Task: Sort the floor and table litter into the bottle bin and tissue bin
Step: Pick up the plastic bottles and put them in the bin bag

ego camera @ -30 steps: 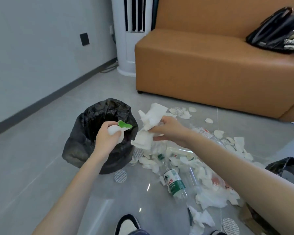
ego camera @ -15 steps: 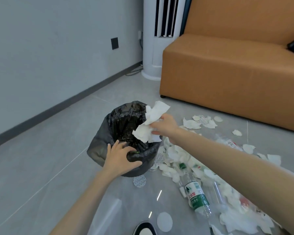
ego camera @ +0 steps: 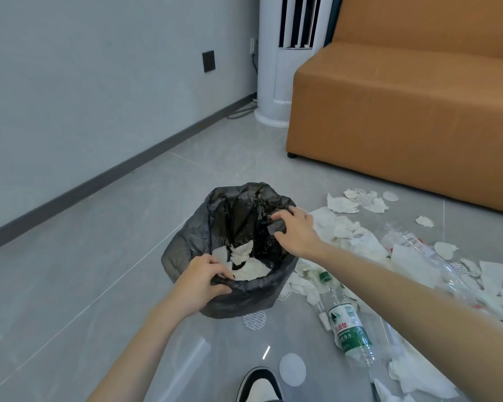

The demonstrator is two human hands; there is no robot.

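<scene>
Holding the tissue bin (ego camera: 230,248) by its black liner rim, we have both hands on it: our left hand (ego camera: 199,281) pinches the near rim, fingers (ego camera: 215,271) curled over the plastic; our right hand (ego camera: 295,232) sits at the far-right rim, fingers (ego camera: 279,216) bent and hooked on the liner edge, carrying no litter. Crumpled tissues (ego camera: 244,261) lie inside the bin, low down.

Key relation: remaining litter lies to the right of the bin, on the floor (ego camera: 99,256). The tissue pile (ego camera: 346,233) starts just beside the right hand, touching or nearly touching the bin wall. The green-label bottle (ego camera: 349,329) lies near the bin's lower right, long axis running away from the bin toward us, cap end toward the bin. A clear bottle (ego camera: 413,245) lies further right among paper.

Judgement: right hand is nearer all of it; a short sweep rightward reaches tissue first.

Room: open floor left of the bin; the sofa (ego camera: 404,117) bounds the far side, well apart. No bottle bin in view; the bottle has nowhere visible to go yet.
</scene>
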